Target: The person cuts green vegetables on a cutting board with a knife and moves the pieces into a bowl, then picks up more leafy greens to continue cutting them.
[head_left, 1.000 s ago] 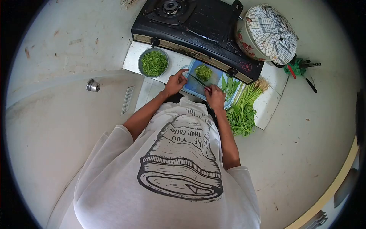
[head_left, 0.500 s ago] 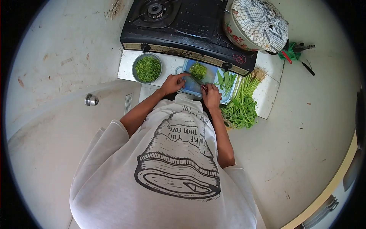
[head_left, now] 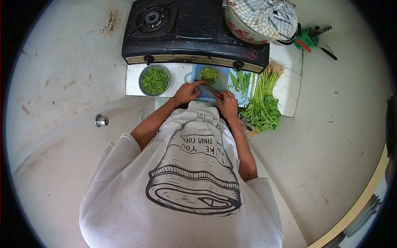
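My right hand is closed around the red handle of a knife, whose blade points up and left over a blue cutting board. My left hand is at the board's left edge, its index finger stretched to the blade near the tip and its thumb apart below. Whether that finger presses on the blade is too small to tell. Just beyond the blade sits a small heap of chopped greens. Cut leafy pieces lie at the right on a light blue tray.
A round bowl of chopped greens stands at left. Long-stemmed leafy greens with roots lie at right. Behind are a black gas stove, a cloth-covered pot and a green basket of utensils. A door knob is at left.
The view has shifted slightly, so stove and counter sit lower and further left. Both hands and the knife keep nearly the same places over the board.
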